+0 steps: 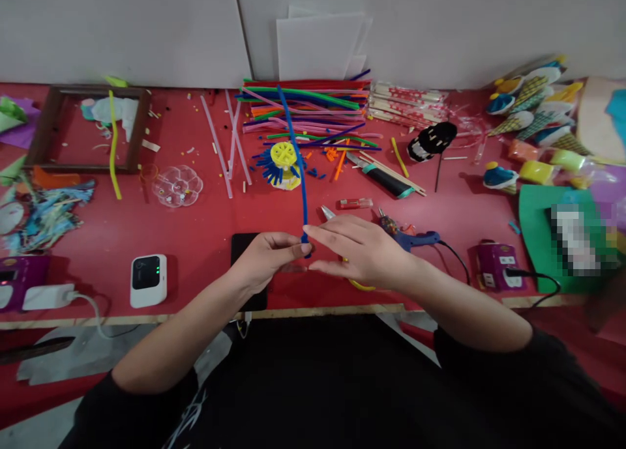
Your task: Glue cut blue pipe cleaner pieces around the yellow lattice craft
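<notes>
A long blue pipe cleaner (300,169) stands nearly upright in front of me. Its lower end is pinched between the thumb and fingers of my left hand (264,259). My right hand (364,250) is beside it with fingers stretched out and thumb apart; the index fingertip is at the pipe cleaner, touching or very close. Behind the pipe cleaner is a small yellow piece with blue pipe-cleaner bristles (283,156). A pointed metal tool tip (327,212) shows just beyond my right hand, the rest hidden. Part of a yellow strip (362,285) shows below that hand.
Coloured pipe cleaners (313,113) are piled at the back. A utility knife (388,180), red-handled tool (356,203) and blue glue gun (420,239) lie on the right. Left are a clear flower-shaped tray (177,187), wooden frame (42,130) and white device (148,281). A dark flat device (244,242) is partly under my left hand.
</notes>
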`<state>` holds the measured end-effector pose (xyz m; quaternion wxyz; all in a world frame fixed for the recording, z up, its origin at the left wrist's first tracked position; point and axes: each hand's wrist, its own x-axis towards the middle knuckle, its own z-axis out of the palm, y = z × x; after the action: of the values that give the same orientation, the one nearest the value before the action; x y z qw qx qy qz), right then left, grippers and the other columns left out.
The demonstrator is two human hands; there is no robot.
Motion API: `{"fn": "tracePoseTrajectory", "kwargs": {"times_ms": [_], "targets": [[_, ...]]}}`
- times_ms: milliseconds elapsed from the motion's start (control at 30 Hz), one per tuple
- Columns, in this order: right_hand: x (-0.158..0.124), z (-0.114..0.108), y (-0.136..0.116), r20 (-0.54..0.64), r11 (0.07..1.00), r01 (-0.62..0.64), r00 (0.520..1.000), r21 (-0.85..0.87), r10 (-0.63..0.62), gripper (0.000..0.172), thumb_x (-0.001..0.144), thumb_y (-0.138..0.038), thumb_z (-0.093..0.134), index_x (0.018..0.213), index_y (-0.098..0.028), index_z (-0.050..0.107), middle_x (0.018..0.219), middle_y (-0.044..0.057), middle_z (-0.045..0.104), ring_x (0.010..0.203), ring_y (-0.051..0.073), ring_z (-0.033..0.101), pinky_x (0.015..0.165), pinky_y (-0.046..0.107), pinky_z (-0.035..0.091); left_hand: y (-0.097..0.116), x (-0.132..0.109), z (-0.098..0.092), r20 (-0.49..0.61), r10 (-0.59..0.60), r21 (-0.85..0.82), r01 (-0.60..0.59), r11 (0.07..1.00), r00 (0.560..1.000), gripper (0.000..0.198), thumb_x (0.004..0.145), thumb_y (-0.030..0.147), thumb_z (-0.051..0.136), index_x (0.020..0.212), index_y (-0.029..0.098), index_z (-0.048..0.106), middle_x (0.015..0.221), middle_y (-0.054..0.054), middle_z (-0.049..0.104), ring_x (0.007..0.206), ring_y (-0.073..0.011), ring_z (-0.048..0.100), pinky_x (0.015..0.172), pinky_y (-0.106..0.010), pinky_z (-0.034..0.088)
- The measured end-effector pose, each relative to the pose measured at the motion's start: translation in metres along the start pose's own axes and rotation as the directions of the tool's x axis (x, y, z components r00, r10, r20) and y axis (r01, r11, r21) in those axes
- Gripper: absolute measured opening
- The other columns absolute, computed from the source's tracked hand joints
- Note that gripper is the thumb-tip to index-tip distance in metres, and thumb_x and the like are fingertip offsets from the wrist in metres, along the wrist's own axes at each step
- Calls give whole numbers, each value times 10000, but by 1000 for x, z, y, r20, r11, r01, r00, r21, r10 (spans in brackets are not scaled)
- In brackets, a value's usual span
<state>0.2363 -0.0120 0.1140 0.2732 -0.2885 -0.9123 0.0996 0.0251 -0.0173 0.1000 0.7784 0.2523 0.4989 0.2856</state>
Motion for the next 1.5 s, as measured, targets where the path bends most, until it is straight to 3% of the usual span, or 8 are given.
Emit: {"fn": "tracePoseTrajectory", "kwargs": {"times_ms": [167,333,567,833,1100,1333,1500], "targets": [[-5,9,-1,10,998,-24,1000,62,24,328,987,-292,570,1275,-146,622,1023,111,761,931,217,729,856,414,633,-4,3,4,60,-38,-22,39,999,997,333,489,375,969,654,160,775,640,8,714,612,-94,663,636,-246,621],[-4,10,-3,-28,995,-51,998,82,54,272,963,-275,607,1181,-123,665,995,119,775,907,218,747,825,383,648,-9,6,6,49,-50,-57,53,997,998,341,459,376,978,647,177,774,635,21,716,608,-98,679,649,-249,621],[-7,15,-6,-50,975,-123,990,187,134,266,925,-246,636,1173,-158,676,1015,108,773,947,221,742,846,401,648,-13,5,5,33,34,-2,-34,999,999,274,526,323,957,652,168,770,636,3,725,609,-101,678,665,-229,590],[-12,22,-8,-125,989,-83,987,125,99,228,936,-231,643,1152,-173,684,1002,84,777,923,196,749,843,346,646,-18,3,5,46,64,-19,-64,998,997,264,576,370,932,699,189,784,691,3,745,666,-117,696,732,-262,606],[-18,28,-14,-154,995,-87,984,54,95,246,941,-231,639,1160,-121,663,1022,123,770,947,210,747,876,344,644,-23,1,7,-14,216,225,-208,952,976,167,668,338,880,686,210,775,676,-1,740,632,-127,651,679,-250,563],[-27,30,-18,-183,992,-94,977,84,108,307,948,-194,620,1253,-164,630,1030,95,767,981,195,741,891,343,643,-32,-1,9,65,308,283,-314,906,949,142,746,359,824,734,221,794,722,-10,747,724,-158,667,754,-273,546],[-36,39,-23,-216,966,-163,955,199,205,323,933,-151,640,1255,-168,639,1115,114,755,1065,191,720,964,325,611,-35,-2,11,54,411,392,-398,829,910,186,756,380,814,725,197,797,642,4,662,613,-119,559,609,-240,457]]}}
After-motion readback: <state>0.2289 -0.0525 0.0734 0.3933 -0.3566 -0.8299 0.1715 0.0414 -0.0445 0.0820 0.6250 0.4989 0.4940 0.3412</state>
